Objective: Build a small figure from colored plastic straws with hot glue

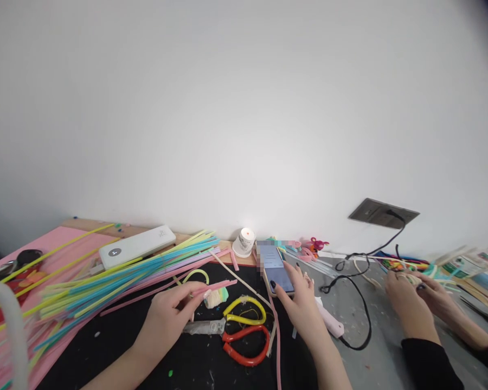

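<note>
My left hand is closed, pinching a short bundle of pink pipe cleaner between thumb and fingers. Just beyond those fingertips is a small roll in cream, green and yellow. My right hand grips the lower end of a smartphone, thumb at one side and fingers at the other; its screen is lit. Between my hands lie scissors with one yellow and one red handle loop, their blades partly behind my left hand. A long pink pipe cleaner runs beside my right wrist.
Many coloured pipe cleaners and a white power bank lie at left. A white paper cup stands upside down by the wall. A pale pink corded tool lies right, its black cable running to a wall socket. Another person's hands work at far right.
</note>
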